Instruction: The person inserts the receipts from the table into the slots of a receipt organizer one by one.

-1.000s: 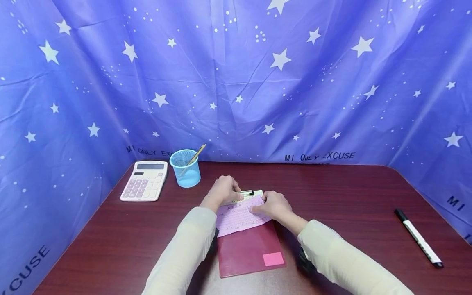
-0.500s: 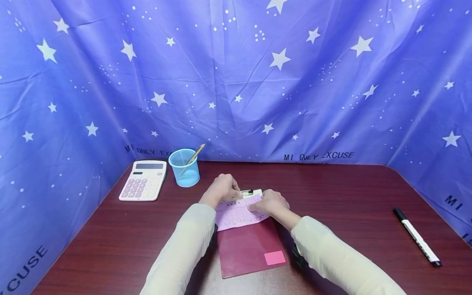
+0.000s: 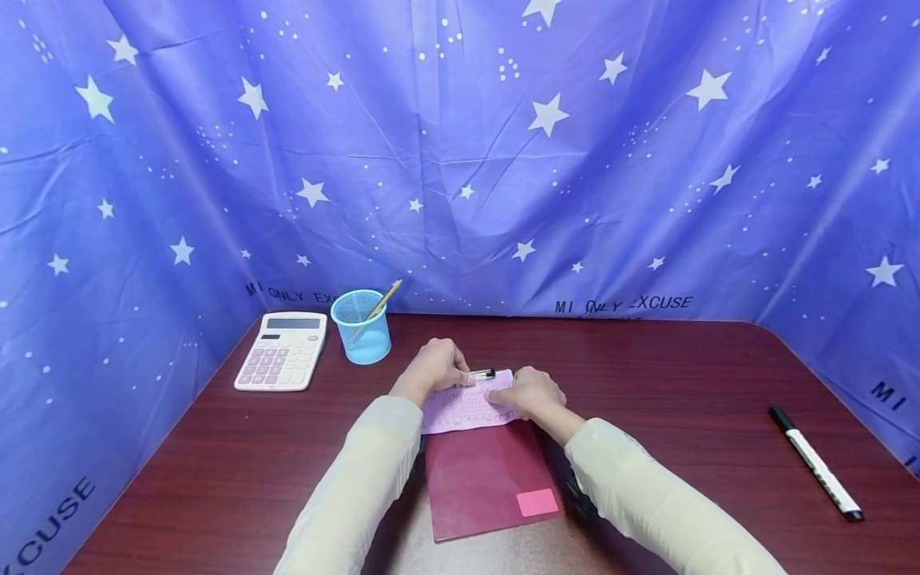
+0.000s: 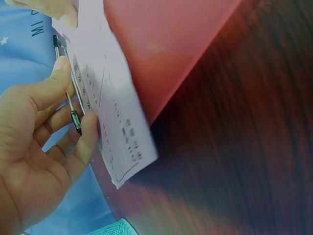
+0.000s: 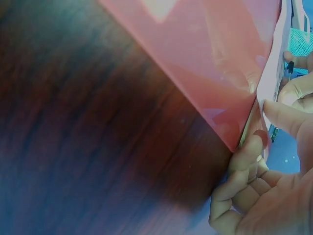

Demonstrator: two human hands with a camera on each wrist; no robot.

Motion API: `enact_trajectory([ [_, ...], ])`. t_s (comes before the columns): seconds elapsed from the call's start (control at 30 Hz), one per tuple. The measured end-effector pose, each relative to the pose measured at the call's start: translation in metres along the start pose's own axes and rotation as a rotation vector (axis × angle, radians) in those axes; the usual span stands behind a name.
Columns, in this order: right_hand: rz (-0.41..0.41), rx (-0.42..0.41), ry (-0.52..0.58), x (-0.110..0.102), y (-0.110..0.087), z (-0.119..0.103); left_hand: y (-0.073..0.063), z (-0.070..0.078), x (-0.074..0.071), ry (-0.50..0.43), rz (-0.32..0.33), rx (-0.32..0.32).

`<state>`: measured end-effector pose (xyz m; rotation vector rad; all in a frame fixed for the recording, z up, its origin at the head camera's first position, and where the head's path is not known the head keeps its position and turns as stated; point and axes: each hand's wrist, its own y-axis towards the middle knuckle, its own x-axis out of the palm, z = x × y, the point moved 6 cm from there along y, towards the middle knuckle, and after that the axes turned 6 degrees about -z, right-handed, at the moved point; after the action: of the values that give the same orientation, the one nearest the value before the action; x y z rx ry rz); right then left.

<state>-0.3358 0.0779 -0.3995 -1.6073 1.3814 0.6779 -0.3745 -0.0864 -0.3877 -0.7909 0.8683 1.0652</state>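
Observation:
A dark red clipboard [image 3: 485, 479] with a pink label near its lower right corner lies on the table. A pink printed form [image 3: 467, 409] covers its upper part and reaches up to the metal clip [image 3: 483, 374], which has black ends. My left hand [image 3: 434, 369] pinches that clip, thumb on its wire bar [image 4: 71, 100] and fingers curled behind it. My right hand [image 3: 533, 394] holds the form's right side between thumb and fingers, by the board's top right corner. Whether the form's top edge sits beneath the clip, I cannot tell.
A white calculator [image 3: 280, 351] and a blue mesh pen cup [image 3: 362, 347] with a pencil [image 3: 388, 297] stand at the back left. Off to the right lies a black-and-white marker [image 3: 817, 463]. A blue starry curtain [image 3: 460, 160] hangs behind the table [image 3: 661, 383].
The form has slid up the clipboard toward the clip, baring more of the red board below and covering the pale strip under the clip. My right hand rose slightly; my left stayed at the clip.

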Motion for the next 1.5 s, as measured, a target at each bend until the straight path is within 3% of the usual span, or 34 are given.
enact_trajectory([
  [0.33,0.002,0.022,-0.005,0.000,0.003,0.001,0.000,0.003,0.000,-0.001,0.006,0.005],
  [0.63,0.002,-0.002,0.009,-0.002,0.004,0.004,0.000,0.003,0.003,-0.016,0.004,-0.020],
  [0.9,0.007,-0.031,0.002,-0.001,0.004,0.004,-0.003,0.003,0.002,-0.013,0.027,0.004],
  [1.07,0.005,-0.069,0.014,-0.002,0.004,0.003,-0.006,0.006,0.001,0.003,0.037,0.016],
  [1.33,-0.009,-0.152,0.119,-0.004,-0.004,0.007,-0.005,0.003,0.005,0.022,0.053,0.012],
  [1.5,0.009,-0.198,0.108,-0.006,-0.014,0.010,-0.004,0.001,0.006,0.024,0.059,0.008],
])
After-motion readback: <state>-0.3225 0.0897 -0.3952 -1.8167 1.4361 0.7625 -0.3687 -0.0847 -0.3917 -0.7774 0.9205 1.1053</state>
